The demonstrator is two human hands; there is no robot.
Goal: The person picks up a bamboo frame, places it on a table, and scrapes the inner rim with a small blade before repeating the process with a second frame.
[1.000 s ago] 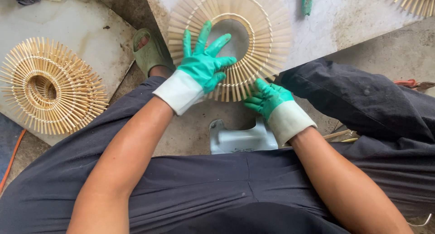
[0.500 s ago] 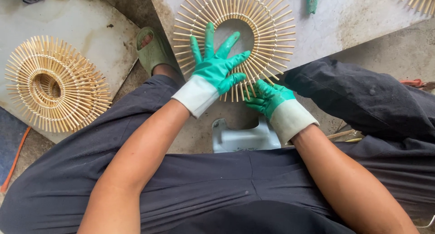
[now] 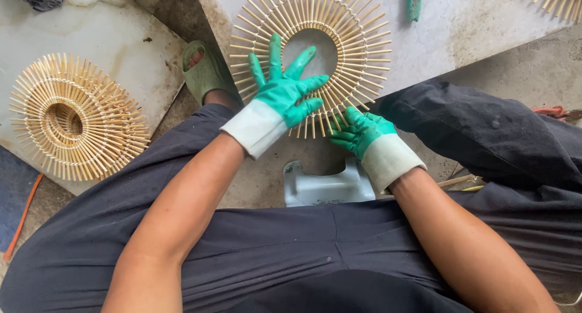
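The bamboo ring (image 3: pixel 357 40), a flat wheel of thin sticks fanning out around an open centre, is lying on a pale slab (image 3: pixel 473 28) in front of the person's knees. The left hand (image 3: pixel 285 94), in a green glove, is lying flat on the ring's lower left part, its fingers (image 3: pixel 276 52) spread wide apart and pressing on the sticks without closing on anything. The right hand (image 3: pixel 357 131), gloved the same, is sitting at the ring's lower edge with its fingers curled in; they seem to be pinching the ends of a few sticks, though the grip itself is hidden under the glove.

A pale plastic stool (image 3: pixel 327 185) is showing between the legs. A green sandal (image 3: pixel 206 73) is resting just left of the ring. A stack of rings (image 3: pixel 73 116) is lying on another slab well to the left. A green tool (image 3: pixel 414 0) is lying on the slab beyond the ring.
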